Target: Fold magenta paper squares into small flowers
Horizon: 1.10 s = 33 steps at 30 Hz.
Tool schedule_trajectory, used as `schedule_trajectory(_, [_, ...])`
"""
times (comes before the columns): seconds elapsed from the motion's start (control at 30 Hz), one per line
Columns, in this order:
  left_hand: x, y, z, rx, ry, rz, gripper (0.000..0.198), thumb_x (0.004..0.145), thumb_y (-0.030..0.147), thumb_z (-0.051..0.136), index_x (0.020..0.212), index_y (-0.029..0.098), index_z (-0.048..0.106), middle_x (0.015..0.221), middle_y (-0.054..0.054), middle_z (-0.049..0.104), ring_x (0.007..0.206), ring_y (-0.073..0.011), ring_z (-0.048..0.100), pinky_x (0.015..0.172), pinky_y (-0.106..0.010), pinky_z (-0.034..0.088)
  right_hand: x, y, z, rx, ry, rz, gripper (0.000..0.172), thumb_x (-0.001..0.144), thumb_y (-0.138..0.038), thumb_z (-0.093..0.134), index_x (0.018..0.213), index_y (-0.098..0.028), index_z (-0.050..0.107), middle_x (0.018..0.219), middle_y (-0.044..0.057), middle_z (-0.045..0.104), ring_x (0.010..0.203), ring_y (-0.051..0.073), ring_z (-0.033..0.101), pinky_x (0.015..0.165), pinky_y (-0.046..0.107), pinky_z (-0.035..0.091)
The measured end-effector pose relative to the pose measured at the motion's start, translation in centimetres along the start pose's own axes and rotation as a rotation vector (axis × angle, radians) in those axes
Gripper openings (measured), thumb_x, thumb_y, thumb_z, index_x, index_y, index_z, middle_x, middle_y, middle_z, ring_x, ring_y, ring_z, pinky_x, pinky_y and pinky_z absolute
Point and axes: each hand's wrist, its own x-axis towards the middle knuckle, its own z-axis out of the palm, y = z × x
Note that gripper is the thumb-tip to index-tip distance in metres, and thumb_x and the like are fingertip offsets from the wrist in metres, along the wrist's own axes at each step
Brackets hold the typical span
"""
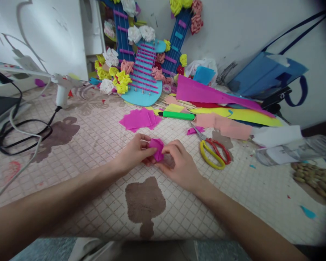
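A small folded piece of magenta paper (157, 149) is held just above the table, between my two hands. My left hand (136, 152) pinches it from the left, thumb on the near face. From the other side, my right hand (178, 163) has thumb and forefinger curled at the paper's right edge; the exact contact there is hard to see. Beyond them lies a stack of magenta paper squares (139, 119). Scissors (213, 148) with yellow and red handles rest to the right, beside a small magenta scrap (195, 130).
A green marker (178, 115), peach paper strips (233, 127) and a magenta sheet (206, 93) lie behind. Paper-flower decorations (146, 72) lean on the wall. A glue gun (63, 90) with cables stands left. A clear bottle (277, 154) and peanuts (315, 179) are right.
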Motion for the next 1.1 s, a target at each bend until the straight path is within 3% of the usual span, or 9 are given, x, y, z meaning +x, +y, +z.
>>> schedule_trajectory(0.17, [-0.2,-0.3,-0.2,0.079,-0.05,0.035,0.031,0.078,0.021,0.059,0.101,0.018,0.039,0.059,0.006,0.054,0.043,-0.007,0.048,0.038,-0.017,0.034,-0.1,0.0,0.2,-0.1,-0.08,-0.012,0.014,0.083,-0.017,0.055,0.095,-0.022,0.049,0.099,0.007,0.053,0.091,0.02,0.054,0.072,0.034,0.049])
schedule_trajectory(0.37, [0.2,-0.8,-1.5,0.187,-0.126,0.144,0.049,0.069,0.004,0.045,0.115,0.018,0.037,0.078,0.0,0.061,0.052,-0.0082,0.056,0.042,-0.017,0.041,-0.1,0.6,-0.2,-0.067,-0.023,-0.062,0.017,0.086,-0.006,0.044,0.093,-0.02,0.051,0.097,0.008,0.055,0.092,0.019,0.056,0.077,0.033,0.05])
schedule_trajectory(0.47, [0.5,-1.1,-1.9,0.413,-0.015,0.377,0.048,0.069,0.004,0.05,0.115,0.018,0.045,0.094,-0.004,0.06,0.065,-0.0099,0.061,0.051,-0.02,0.047,0.0,1.3,-0.5,0.018,0.052,-0.123,0.018,0.087,-0.006,0.045,0.094,-0.021,0.052,0.096,0.007,0.056,0.091,0.018,0.057,0.077,0.032,0.051])
schedule_trajectory(0.57, [0.8,-1.1,-2.2,0.679,0.098,0.682,0.032,0.072,0.004,0.058,0.101,0.017,0.058,0.1,-0.005,0.057,0.08,-0.0126,0.058,0.068,-0.026,0.051,0.1,2.0,-0.7,0.074,0.08,-0.192,0.018,0.087,-0.007,0.048,0.096,-0.022,0.053,0.098,0.006,0.057,0.094,0.018,0.057,0.082,0.033,0.05])
schedule_trajectory(0.67, [0.8,-0.9,-2.4,0.876,0.117,0.927,0.015,0.078,0.005,0.057,0.087,0.016,0.062,0.1,-0.006,0.055,0.092,-0.0167,0.055,0.078,-0.031,0.049,0.3,2.6,-0.8,0.041,0.049,-0.222,0.017,0.088,-0.007,0.048,0.095,-0.021,0.055,0.102,0.007,0.058,0.097,0.018,0.056,0.085,0.035,0.049])
schedule_trajectory(0.77, [0.5,-0.5,-2.5,1.138,0.109,1.081,0.01,0.085,0.009,0.055,0.087,0.016,0.061,0.098,-0.006,0.058,0.091,-0.0195,0.054,0.078,-0.035,0.045,0.3,2.9,-1.0,-0.073,0.023,-0.2,0.015,0.088,-0.008,0.048,0.093,-0.019,0.056,0.103,0.009,0.056,0.097,0.02,0.054,0.084,0.037,0.049])
schedule_trajectory(0.93, [-0.3,-0.3,-2.4,1.433,-0.007,1.098,0.01,0.091,0.016,0.052,0.085,0.015,0.06,0.088,-0.005,0.062,0.082,-0.02,0.054,0.074,-0.035,0.04,-0.1,2.9,-1.2,-0.198,-0.028,-0.179,0.014,0.087,-0.016,0.055,0.101,-0.016,0.056,0.1,0.011,0.054,0.093,0.022,0.053,0.078,0.037,0.051])
schedule_trajectory(1.1, [-0.6,-0.6,-2.1,1.39,-0.008,1.056,0.009,0.091,0.016,0.051,0.095,0.016,0.059,0.093,-0.005,0.063,0.085,-0.0204,0.054,0.075,-0.035,0.039,-0.5,2.6,-1.2,-0.253,-0.087,-0.287,0.01,0.089,-0.015,0.05,0.094,-0.015,0.06,0.096,0.011,0.057,0.085,0.02,0.055,0.073,0.034,0.051])
